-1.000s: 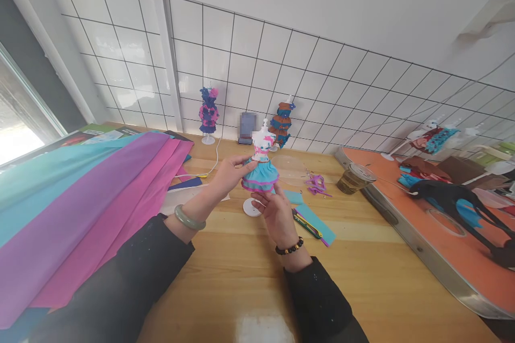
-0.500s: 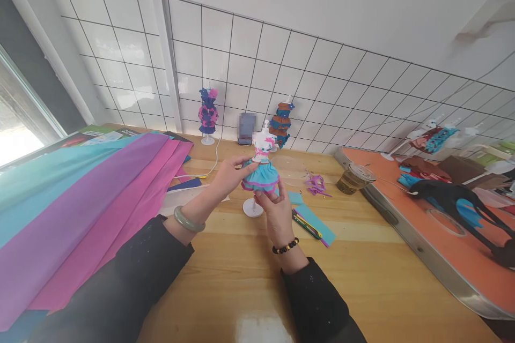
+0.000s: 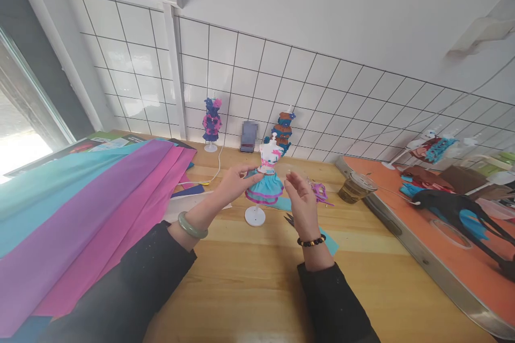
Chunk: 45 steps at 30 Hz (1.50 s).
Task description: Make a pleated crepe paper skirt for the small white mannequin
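A small white dress-form mannequin (image 3: 270, 151) with pink and blue patches on its bodice stands on a round white base (image 3: 255, 216). It wears a turquoise gathered skirt (image 3: 264, 188) with purple trim at the hem. My left hand (image 3: 235, 185) holds the mannequin at the waist, thumb in front at the top of the skirt. To the right of the skirt, my right hand (image 3: 303, 201) is raised, fingers bent and apart from the thumb, holding nothing that I can see. Under it lie a turquoise strip (image 3: 330, 242) and dark pointed tool tips (image 3: 288, 220), partly hidden.
Turquoise, purple and pink sheets (image 3: 132, 198) cover the left side. Behind stand two dressed mannequins, one purple-pink (image 3: 212, 120), one brown-blue (image 3: 285, 124), with a phone (image 3: 249, 136) between. Purple scraps (image 3: 319, 192), a lidded cup (image 3: 357, 187) and an orange tray (image 3: 386, 171) are right.
My right hand has let go of the skirt hem and moved right, away from it. My left hand stays at the waist. The skirt now hangs evenly all round.
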Motion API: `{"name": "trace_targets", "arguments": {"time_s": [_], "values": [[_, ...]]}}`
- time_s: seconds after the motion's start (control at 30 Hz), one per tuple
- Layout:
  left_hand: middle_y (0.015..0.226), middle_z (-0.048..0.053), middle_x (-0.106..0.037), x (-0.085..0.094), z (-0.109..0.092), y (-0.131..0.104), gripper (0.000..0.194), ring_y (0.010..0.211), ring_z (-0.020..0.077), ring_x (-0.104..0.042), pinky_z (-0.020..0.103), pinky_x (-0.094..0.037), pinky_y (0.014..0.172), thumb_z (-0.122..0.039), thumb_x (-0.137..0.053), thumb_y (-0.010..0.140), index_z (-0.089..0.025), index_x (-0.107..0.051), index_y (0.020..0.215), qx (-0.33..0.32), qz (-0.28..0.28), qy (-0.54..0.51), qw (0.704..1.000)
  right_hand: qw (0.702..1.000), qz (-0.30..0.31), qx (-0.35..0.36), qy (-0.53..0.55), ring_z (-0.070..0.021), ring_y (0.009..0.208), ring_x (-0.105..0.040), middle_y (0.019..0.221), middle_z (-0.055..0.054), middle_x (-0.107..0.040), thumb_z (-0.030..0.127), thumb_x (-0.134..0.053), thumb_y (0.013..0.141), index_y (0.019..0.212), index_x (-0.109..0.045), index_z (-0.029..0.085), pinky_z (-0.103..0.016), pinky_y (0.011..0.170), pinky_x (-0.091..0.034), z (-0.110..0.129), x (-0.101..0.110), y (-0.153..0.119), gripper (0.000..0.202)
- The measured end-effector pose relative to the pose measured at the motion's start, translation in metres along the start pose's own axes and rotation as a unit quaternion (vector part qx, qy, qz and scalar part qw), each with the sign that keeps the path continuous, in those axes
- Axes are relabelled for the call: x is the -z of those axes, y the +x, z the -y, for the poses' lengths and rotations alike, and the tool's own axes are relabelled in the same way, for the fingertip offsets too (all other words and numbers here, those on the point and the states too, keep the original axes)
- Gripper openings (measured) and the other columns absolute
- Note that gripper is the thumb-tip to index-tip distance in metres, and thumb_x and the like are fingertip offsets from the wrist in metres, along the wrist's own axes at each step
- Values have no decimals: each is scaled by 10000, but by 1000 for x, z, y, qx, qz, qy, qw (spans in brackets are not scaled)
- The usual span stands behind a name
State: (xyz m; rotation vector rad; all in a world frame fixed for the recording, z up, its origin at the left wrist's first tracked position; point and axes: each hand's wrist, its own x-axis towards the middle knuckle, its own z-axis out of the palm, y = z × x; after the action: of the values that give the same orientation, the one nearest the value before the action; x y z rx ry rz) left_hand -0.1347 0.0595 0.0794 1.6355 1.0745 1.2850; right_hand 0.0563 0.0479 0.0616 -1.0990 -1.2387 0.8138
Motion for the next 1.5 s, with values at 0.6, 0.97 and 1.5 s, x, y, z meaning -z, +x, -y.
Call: {"name": "trace_targets", "arguments": {"time_s": [0.6,0.97,1.5], "values": [[1114,95,-612,0,-10,-3,375,1083,224,-514,390,-397,961,-328,-315,958,-171,-624,1102,-159,6,292,943,939,224,179,-191,-240,1017,-546,1121,-95,-626,437,-417,924,1111,-617,193,-365,857,-428,28,-26,20,366],[1168,62,-609,8,-5,0,327,1033,229,-577,315,-484,811,-447,-555,824,-242,-710,1027,-10,48,-17,999,940,257,157,-159,-241,954,-555,1038,-70,-654,479,-407,914,1075,-642,228,-356,817,-445,30,-20,23,380],[1167,83,-634,12,-6,-4,478,1099,248,-541,367,-410,893,-560,-446,842,-238,-601,1160,153,-25,-43,987,940,256,129,-186,-156,644,-489,733,-15,-585,527,-466,868,874,-659,191,-264,551,-369,32,8,39,388]]}}
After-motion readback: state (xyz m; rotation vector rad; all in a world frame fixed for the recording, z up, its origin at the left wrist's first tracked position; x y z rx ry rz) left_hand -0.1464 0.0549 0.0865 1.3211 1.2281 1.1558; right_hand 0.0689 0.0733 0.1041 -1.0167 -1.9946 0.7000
